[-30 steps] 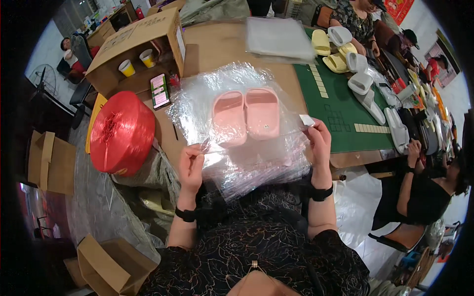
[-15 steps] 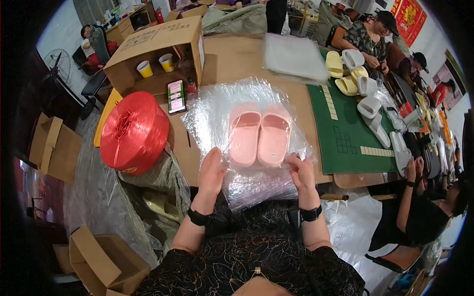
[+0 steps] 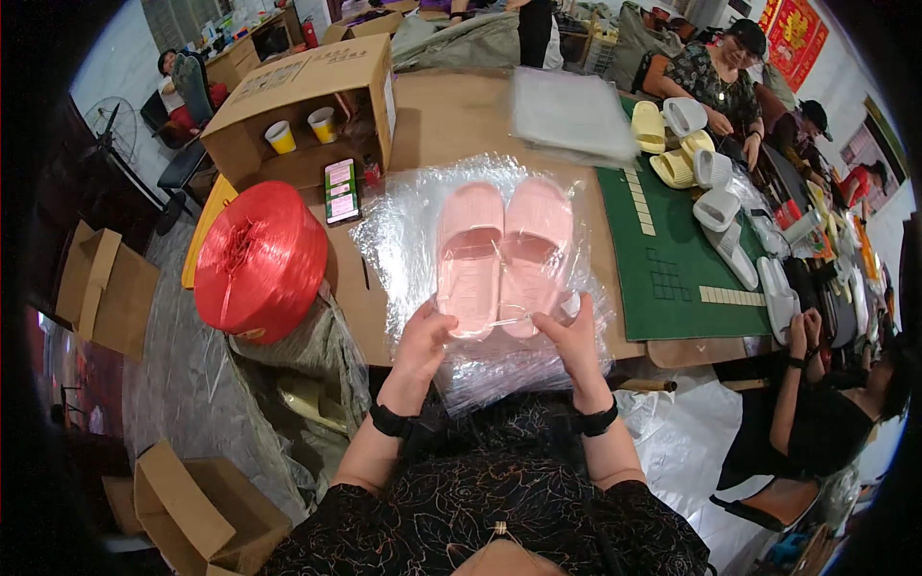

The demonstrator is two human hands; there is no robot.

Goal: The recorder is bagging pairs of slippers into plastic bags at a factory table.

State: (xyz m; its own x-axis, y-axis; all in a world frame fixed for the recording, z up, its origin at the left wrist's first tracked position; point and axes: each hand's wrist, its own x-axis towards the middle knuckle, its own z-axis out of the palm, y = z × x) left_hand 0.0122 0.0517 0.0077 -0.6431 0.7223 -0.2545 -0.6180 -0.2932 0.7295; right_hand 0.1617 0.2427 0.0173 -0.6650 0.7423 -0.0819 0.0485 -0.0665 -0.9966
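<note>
Workshop table | green mat | both hands pinching plastic bag of pink slippers

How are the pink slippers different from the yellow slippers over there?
The pink slippers are inside a clear plastic bag; the yellow slippers lie bare on the table. The pink slippers sit neatly side by side near the left hand and right hand; the yellow slippers lie farther off, near another person. Both are open-toed slides.
</note>
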